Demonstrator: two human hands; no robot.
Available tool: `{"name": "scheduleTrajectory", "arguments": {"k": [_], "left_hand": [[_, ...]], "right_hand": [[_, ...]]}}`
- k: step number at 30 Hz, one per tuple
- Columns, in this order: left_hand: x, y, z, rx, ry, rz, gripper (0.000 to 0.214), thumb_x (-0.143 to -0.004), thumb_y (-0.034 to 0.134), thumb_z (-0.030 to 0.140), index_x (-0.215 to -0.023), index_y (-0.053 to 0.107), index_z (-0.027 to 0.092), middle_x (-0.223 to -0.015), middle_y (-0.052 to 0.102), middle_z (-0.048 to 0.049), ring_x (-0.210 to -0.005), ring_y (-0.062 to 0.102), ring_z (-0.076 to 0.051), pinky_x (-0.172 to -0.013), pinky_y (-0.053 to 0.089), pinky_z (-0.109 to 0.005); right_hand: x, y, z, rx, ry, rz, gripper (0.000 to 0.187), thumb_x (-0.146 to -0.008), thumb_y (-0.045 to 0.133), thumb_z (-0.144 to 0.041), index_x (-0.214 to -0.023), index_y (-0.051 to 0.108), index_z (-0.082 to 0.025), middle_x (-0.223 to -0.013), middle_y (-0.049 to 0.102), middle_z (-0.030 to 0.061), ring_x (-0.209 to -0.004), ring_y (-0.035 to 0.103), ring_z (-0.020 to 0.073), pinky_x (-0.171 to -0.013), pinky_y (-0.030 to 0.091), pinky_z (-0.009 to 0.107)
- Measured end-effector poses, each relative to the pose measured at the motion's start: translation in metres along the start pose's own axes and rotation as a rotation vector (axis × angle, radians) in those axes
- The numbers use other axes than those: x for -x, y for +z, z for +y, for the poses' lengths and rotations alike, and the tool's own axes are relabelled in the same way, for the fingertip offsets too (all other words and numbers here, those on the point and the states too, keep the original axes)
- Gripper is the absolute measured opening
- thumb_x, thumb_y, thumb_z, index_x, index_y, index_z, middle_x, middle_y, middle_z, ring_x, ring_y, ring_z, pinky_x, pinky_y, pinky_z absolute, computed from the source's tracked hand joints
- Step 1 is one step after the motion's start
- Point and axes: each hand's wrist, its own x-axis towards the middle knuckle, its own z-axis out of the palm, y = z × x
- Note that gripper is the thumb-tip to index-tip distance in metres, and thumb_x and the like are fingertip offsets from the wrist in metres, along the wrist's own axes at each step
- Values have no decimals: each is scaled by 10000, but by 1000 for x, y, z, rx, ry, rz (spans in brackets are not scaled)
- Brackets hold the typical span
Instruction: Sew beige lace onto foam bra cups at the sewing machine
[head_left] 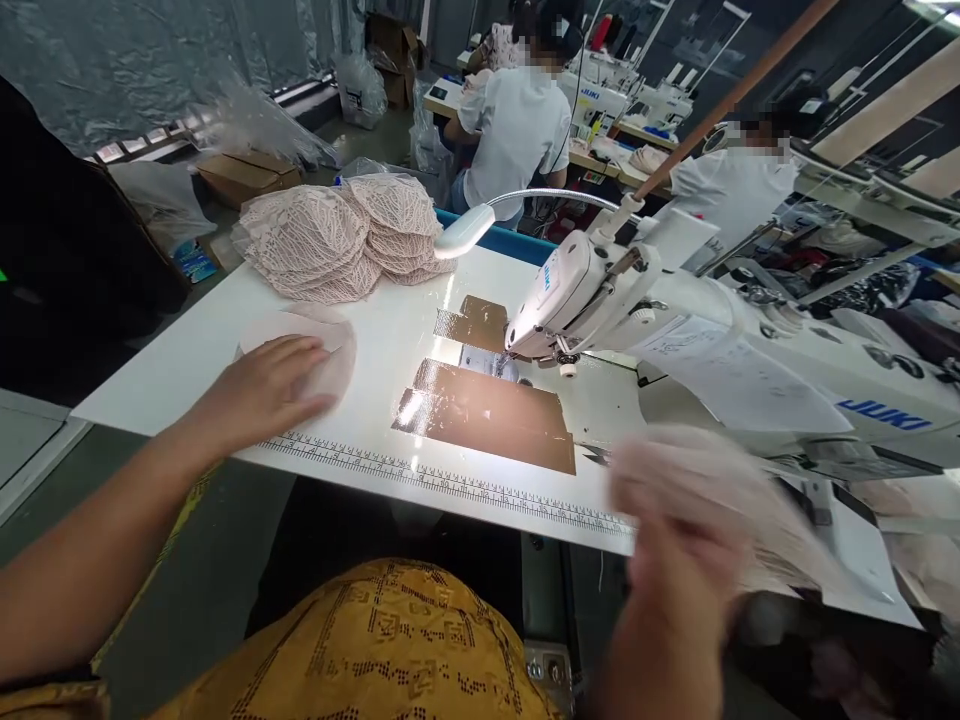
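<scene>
Unclenched left hand (274, 392) lies on a pale fabric piece (340, 348) at the table's (161, 375) nine o'clock as the blurred right hand (679, 560), at four, seemingly grips sheer cloth (697, 465), likely a positioning step calling for alignment next.

The stacked lace (304, 240) is dusty pink with a branching, vein-like pattern; the fabric piece (340, 368) is pale pink. Table (176, 370) and sewing machine (559, 292) are white, the lettering (885, 414) blue.

The white table (180, 370) bears lace stacks (307, 245), brown tape (495, 410) and pale fabric (339, 360).
</scene>
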Motion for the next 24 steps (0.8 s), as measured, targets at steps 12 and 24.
{"name": "scheduleTrajectory", "arguments": {"k": [12, 24], "left_hand": [[8, 17, 67, 609, -22, -214, 220, -856, 579, 310, -967, 714, 177, -794, 685, -8, -701, 608, -150, -616, 432, -209], [23, 32, 110, 1535, 227, -506, 622, -918, 553, 414, -1494, 337, 320, -1445, 452, -150, -1003, 625, -238, -833, 556, -369]], "right_hand": [[-34, 29, 2, 349, -452, 464, 190, -748, 658, -109, -739, 522, -241, -748, 618, -20, -686, 584, 149, -614, 446, 267], [-56, 76, 40, -344, 116, -101, 294, -797, 686, -497, -839, 639, -209, -762, 622, 4, -667, 555, 148, -611, 457, 270]]}}
